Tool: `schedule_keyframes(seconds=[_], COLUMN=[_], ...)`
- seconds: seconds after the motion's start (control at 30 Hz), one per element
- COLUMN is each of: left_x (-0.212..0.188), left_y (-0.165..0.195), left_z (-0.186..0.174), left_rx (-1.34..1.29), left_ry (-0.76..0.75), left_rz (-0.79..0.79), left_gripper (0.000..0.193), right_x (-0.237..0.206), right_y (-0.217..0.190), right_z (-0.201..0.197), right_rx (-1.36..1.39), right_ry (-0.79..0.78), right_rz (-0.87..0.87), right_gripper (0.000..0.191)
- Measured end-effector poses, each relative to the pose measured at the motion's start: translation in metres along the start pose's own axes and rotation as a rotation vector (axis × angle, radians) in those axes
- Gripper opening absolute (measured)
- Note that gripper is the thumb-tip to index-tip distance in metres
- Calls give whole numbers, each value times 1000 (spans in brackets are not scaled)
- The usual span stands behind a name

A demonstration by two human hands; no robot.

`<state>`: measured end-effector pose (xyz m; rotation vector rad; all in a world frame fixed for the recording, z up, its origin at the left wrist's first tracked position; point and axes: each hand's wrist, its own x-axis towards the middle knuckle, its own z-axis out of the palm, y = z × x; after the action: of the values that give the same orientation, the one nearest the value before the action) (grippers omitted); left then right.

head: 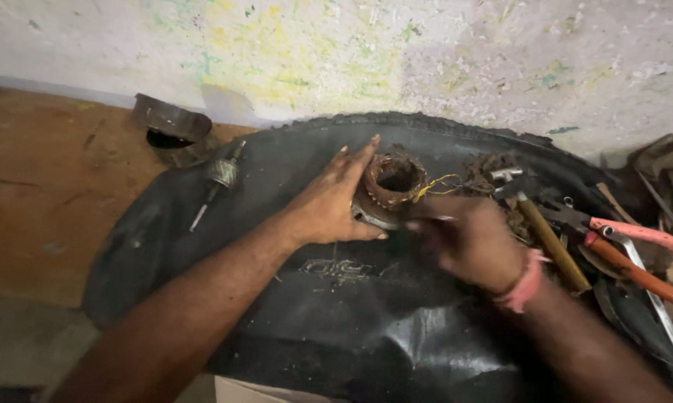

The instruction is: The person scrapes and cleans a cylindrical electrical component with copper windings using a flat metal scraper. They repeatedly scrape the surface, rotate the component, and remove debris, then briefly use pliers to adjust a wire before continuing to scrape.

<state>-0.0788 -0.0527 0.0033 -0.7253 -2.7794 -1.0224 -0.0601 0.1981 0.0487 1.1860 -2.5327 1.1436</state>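
Head view, left to right. Bare brown wooden board (45,186), scuffed, fills the far left below a paint-flecked white wall (426,52). At the wall's foot sits a dull grey round metal housing (170,128), hollow, tilted. Just right of it a small rotor on a thin steel shaft (215,183) lies on a wide black rubber sheet (336,313), glossy and creased, with a ribbed tyre-like edge at the top.

Left hand (335,200) lies flat with fingers spread and straight, palm against the left side of the rusty brown ring-shaped motor stator with copper-coloured windings (393,183), thumb under its lower edge. The stator rests on the rubber sheet near centre, hollow bore facing up, thin yellow wire (439,185) trailing off its right side.

Right hand (474,242) is blurred, fingers curled together at the stator's lower right rim; whether it pinches anything, cannot tell. Pink band on that wrist.

Further right: a hammer with yellowish wooden handle (549,239), pliers with orange-pink grips (635,257), a flat steel spanner (653,298), piled close together with brown crumbly debris.
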Motion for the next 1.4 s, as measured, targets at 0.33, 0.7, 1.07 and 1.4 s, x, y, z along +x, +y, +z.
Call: schedule_keyframes(seconds=[0.33, 0.7, 1.07, 1.4], left_x=[-3, -2, -1, -5], left_y=[7, 8, -2, 6], left_z=[-3, -2, 1, -4], left_rx=[-6, 3, 7, 9], left_ry=[-2, -21, 5, -29], left_rz=[-26, -63, -12, -77], left_gripper=[138, 140, 137, 139], right_x=[0, -27, -12, -12], right_y=[-2, 29, 18, 4], right_z=[15, 10, -7, -8], right_rx=[-102, -125, 23, -120], right_ry=[11, 95, 18, -15], right_rz=[-326, -250, -122, -172], right_gripper=[36, 34, 23, 41])
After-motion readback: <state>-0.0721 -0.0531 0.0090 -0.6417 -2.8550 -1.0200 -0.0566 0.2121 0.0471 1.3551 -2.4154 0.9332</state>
